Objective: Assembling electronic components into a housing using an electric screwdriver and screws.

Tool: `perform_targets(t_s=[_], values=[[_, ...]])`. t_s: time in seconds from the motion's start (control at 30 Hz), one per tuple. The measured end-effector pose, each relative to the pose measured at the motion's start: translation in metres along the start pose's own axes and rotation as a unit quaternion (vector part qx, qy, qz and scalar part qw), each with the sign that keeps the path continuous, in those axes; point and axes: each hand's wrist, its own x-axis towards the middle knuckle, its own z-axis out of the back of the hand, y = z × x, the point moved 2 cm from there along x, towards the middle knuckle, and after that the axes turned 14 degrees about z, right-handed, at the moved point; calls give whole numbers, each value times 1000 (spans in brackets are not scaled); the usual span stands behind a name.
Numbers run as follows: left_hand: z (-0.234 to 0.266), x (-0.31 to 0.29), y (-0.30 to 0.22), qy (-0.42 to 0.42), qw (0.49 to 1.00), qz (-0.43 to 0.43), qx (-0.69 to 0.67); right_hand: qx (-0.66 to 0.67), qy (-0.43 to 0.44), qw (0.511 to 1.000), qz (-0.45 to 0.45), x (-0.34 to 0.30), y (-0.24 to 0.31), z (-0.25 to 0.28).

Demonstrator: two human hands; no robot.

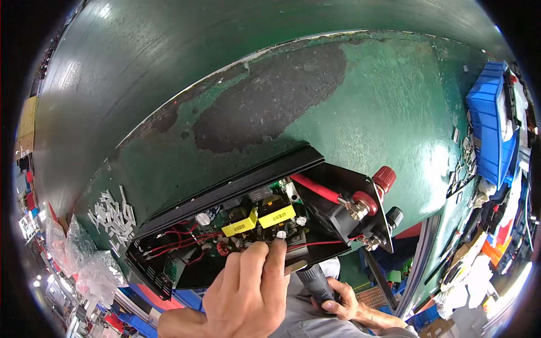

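An opened black metal case (236, 188) lies slanted on the bench before me, with a circuit board inside. On the board are two yellow-wrapped transformers (276, 216), a copper-wound coil (224, 248) and thin red wires (174, 243). A thick red cable (315, 188) runs to a red terminal knob (385, 178) on the end plate; a black knob (394, 217) sits below it. My left hand (242, 287) reaches over the near edge, bent fingers together at the board; its thumb is hidden. Beside them shows a small metal strip (296, 267). My right hand (345, 301) grips a dark electric screwdriver (316, 283), tip hidden.
Small pale metal strips (115, 217) lie piled left of the case, near clear plastic bags (93, 265). A blue bin (489, 121) stands at the right among scattered metal pieces (463, 169). The green bench (394, 101) has a dark worn patch (270, 96).
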Motion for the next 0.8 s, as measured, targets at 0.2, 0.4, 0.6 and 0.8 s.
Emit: perform_targets(t_s=[0.2, 0.4, 0.6, 0.8], values=[[1, 5, -8, 14, 1000, 2, 28, 6, -1, 1000, -15, 0, 3, 1], [11, 16, -12, 25, 997, -39, 67, 18, -22, 999, -21, 0, -3, -5], [11, 18, -12, 28, 996, -37, 81, -9, -55, 998, 11, 0, -9, -12], [25, 40, -11, 350, 881, 266, -173, 62, -87, 994, 5, 4, -18, -25]])
